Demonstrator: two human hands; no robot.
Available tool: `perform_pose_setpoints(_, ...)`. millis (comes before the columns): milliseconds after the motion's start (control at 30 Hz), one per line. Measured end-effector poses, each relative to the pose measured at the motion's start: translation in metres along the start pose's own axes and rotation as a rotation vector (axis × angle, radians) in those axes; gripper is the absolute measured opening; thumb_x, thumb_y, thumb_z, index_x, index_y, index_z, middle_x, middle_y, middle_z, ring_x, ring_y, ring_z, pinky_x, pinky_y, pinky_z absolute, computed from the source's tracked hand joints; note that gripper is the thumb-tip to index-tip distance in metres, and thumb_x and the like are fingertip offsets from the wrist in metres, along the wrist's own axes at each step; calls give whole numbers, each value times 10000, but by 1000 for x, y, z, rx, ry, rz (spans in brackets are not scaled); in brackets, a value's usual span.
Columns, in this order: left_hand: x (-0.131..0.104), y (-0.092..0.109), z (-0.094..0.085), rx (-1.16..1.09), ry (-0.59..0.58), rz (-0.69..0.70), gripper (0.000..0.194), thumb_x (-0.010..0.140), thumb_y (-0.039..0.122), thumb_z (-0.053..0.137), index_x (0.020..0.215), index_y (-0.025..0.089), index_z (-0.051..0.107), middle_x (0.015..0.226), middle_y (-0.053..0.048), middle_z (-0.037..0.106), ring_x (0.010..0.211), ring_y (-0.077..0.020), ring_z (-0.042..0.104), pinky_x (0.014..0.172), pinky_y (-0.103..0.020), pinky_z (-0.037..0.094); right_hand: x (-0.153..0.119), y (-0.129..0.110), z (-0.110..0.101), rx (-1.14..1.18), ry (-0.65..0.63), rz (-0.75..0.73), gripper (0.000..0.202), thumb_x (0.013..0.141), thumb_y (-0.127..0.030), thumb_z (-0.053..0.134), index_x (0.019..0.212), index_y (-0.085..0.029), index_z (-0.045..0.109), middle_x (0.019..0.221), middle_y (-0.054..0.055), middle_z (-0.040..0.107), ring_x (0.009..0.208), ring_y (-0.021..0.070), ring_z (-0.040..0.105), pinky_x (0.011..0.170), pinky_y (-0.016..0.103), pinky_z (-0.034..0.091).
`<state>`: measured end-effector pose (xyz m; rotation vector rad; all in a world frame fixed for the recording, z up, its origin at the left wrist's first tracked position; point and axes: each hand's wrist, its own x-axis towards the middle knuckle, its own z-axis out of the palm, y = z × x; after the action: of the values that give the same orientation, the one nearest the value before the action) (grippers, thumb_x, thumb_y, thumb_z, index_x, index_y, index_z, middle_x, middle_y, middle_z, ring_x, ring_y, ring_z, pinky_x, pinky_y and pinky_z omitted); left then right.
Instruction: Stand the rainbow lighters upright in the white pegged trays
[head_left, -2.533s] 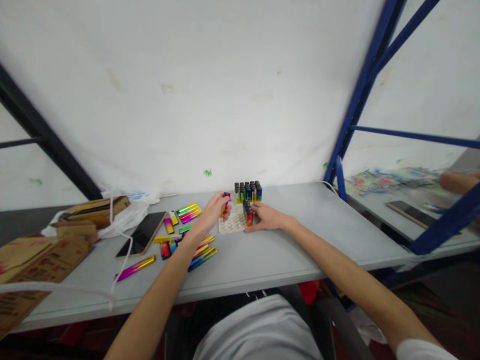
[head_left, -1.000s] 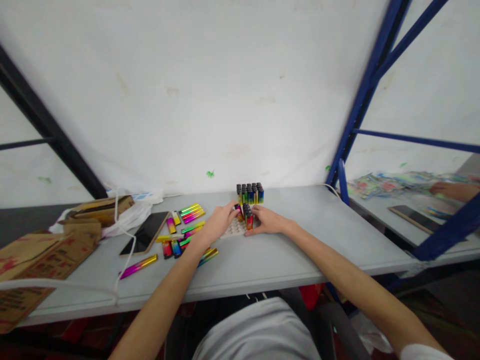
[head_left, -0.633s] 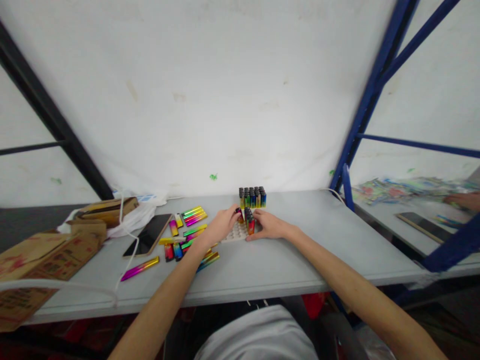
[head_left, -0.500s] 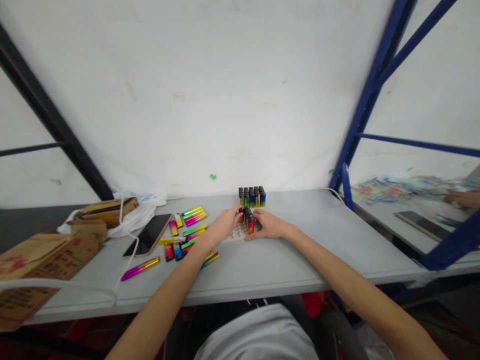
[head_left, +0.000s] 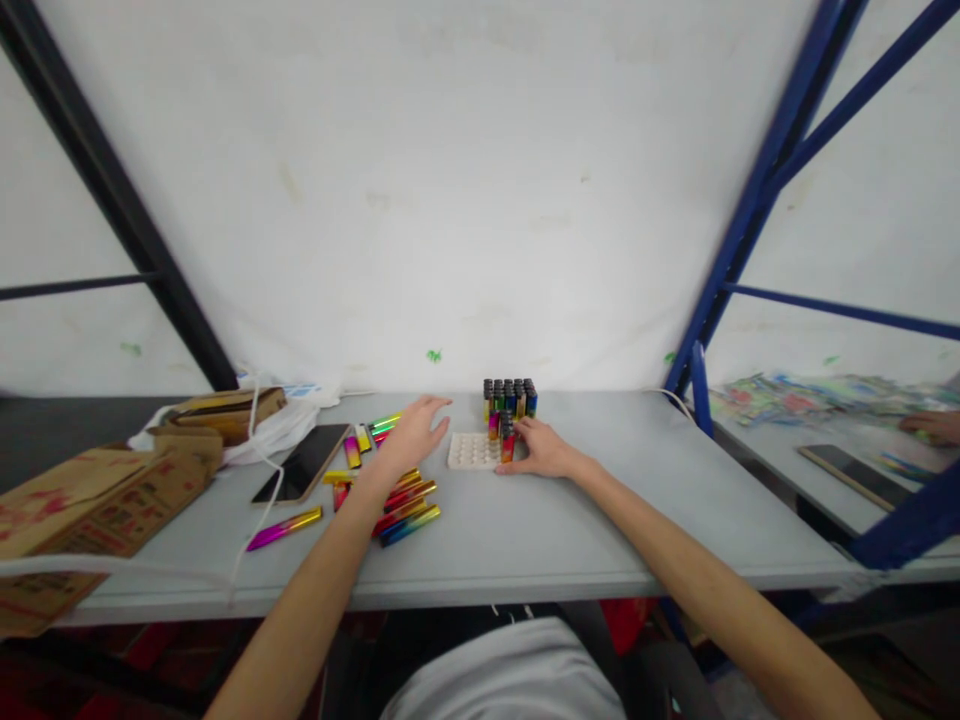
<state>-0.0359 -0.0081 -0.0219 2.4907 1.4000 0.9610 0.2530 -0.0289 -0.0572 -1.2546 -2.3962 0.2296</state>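
Left hand (head_left: 409, 437), as I read it from my feed, hovers flat with fingers spread over the loose lighters (head_left: 405, 505) on the table (head_left: 525, 540), holding nothing. Right hand (head_left: 544, 452) rests at the right edge of the white tray (head_left: 471, 452), fingers loosely curled beside the few lighters standing in it (head_left: 504, 435); whether they pinch one I cannot tell at this size. Full block of lighters (head_left: 510, 396) stands upright just behind the tray, near the wall. Loose lighters lie flat in a scatter left of the tray, one pink-and-gold lighter (head_left: 283, 527) apart toward the table's front. Phone (head_left: 302, 462) lies face up farther left, a white cable (head_left: 255, 500) crossing it. Cardboard boxes (head_left: 97, 490) sit at the far left. Another person's hand (head_left: 930, 426) shows at the right edge, on the neighbouring table beyond the blue frame (head_left: 739, 250).
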Motion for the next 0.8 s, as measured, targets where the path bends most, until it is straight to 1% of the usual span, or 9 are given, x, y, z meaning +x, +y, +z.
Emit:
perform_pose_setpoints(100, -3, -41, -18, 95, 51, -160, 342, 818, 264, 622, 1133, 150, 690, 1228, -173, 674, 1248, -335, 600, 1165, -480, 402, 0, 3, -1, -34, -10, -2, 758, 748, -729, 806, 1172, -116, 670, 1034, 124, 627, 922, 274, 597, 836, 400, 508)
perform_pose_setpoints(200, -11, -76, -29, 97, -1, -301, 269, 723, 289, 735, 958, 173, 676, 1057, -149, 703, 1146, -354, 635, 1064, -487, 473, 0, 5, -1, -57, -18, -7, 748, 763, -746, 781, 1145, -112, 673, 1016, 121, 619, 913, 272, 586, 833, 402, 506)
perform_pose_setpoints(267, -16, -88, -32, 112, -41, -334, 307, 712, 369, 762, 946, 187, 680, 1042, -148, 720, 1120, -368, 645, 1024, -487, 497, 0, 5, 0, -70, -20, -9, 744, 766, -753, 774, 1129, -112, 675, 1014, 122, 618, 909, 269, 582, 833, 402, 505)
perform_pose_setpoints(367, -19, -82, -34, 190, -93, -316, 480, 802, 512, 664, 1148, 179, 689, 1235, -181, 702, 1249, -387, 600, 1092, -506, 463, -1, 5, 1, -73, -13, -18, 754, 772, -749, 772, 1164, -114, 667, 1038, 126, 621, 918, 269, 577, 849, 404, 503)
perform_pose_setpoints(500, -30, -46, -45, 287, -44, -173, 674, 957, 580, 404, 1394, 102, 588, 1474, -212, 560, 1421, -351, 479, 1216, -508, 358, -3, 4, 2, -67, -5, -22, 751, 799, -726, 764, 1210, -107, 654, 1072, 142, 626, 964, 290, 584, 888, 420, 504)
perform_pose_setpoints(567, -48, -32, -59, 284, -40, -56, 680, 992, 605, 341, 1419, 135, 585, 1510, -186, 535, 1421, -319, 489, 1236, -482, 345, -4, 4, 2, -57, -5, -29, 726, 809, -712, 765, 1194, -106, 658, 1090, 151, 630, 989, 299, 590, 909, 424, 506)
perform_pose_setpoints(633, -76, -31, -80, 295, -35, -33, 651, 997, 612, 348, 1409, 177, 602, 1483, -162, 569, 1379, -308, 537, 1224, -476, 373, -4, 3, 1, -49, -6, -36, 699, 815, -697, 770, 1179, -110, 660, 1105, 159, 633, 1004, 307, 596, 919, 430, 509)
perform_pose_setpoints(700, -113, -45, -104, 303, -61, -66, 589, 990, 585, 344, 1310, 214, 670, 1364, -138, 664, 1273, -312, 624, 1161, -481, 455, -4, 3, 1, -47, -4, -35, 689, 813, -684, 780, 1178, -112, 659, 1116, 168, 637, 1006, 315, 601, 919, 439, 513)
perform_pose_setpoints(800, -170, -75, -135, 342, -78, -211, 481, 913, 586, 436, 1154, 292, 729, 1178, -76, 765, 1076, -346, 721, 1028, -564, 557, -3, 2, 1, -37, -3, -35, 680, 816, -668, 787, 1183, -109, 656, 1132, 179, 642, 1010, 324, 611, 921, 450, 519)
